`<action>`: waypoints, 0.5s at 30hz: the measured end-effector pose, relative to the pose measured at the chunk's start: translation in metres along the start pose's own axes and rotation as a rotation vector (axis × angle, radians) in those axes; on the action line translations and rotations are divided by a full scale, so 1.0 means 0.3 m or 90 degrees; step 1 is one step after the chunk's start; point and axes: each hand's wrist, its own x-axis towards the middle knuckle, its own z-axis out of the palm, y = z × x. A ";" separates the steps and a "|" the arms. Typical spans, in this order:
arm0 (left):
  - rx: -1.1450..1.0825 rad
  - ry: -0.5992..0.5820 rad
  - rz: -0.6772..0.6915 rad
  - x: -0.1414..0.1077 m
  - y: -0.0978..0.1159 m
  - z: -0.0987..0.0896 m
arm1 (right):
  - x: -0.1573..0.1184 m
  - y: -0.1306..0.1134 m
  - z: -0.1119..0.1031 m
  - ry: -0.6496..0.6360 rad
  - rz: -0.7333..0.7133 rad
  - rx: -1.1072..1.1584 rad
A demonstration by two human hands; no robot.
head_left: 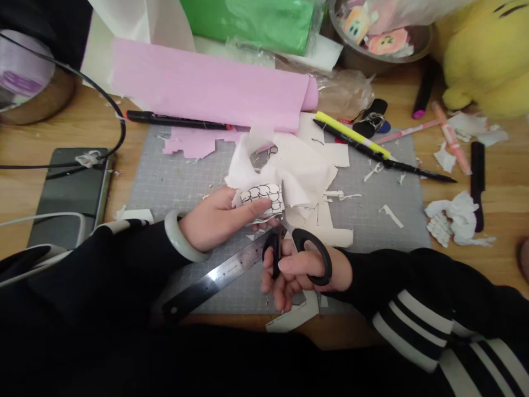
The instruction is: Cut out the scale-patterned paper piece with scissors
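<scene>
My left hand (223, 218) grips a white piece of paper (264, 196) with a black scale-like drawing on it, the thumb pressed on top. In my right hand (303, 270) are black-handled scissors (318, 251), with the thumb through one loop and fingers at the other. Their blades meet the right edge of the drawn paper and are partly hidden. Behind it lies a crumpled white sheet (297, 165). A steel ruler (219, 281) rests on the grey cutting mat (165, 165) below both hands.
Rolled pink paper (206, 85) lies across the back, near a green pack (252, 22). Pens, including a yellow marker (351, 135), and paper scraps lie to the right. A metal bowl (380, 58) and yellow plush toy (487, 60) stand behind. At left is a phone (68, 193) under cables.
</scene>
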 end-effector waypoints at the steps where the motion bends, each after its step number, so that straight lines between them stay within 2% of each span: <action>1: 0.000 -0.002 0.003 0.001 -0.003 0.000 | 0.005 0.001 0.000 0.008 0.006 -0.003; 5: 0.000 -0.006 0.011 0.003 -0.009 0.000 | 0.010 0.002 0.003 0.026 0.014 -0.011; 15: -0.003 0.005 0.031 0.001 -0.003 0.005 | -0.014 -0.007 0.003 -0.003 -0.003 0.001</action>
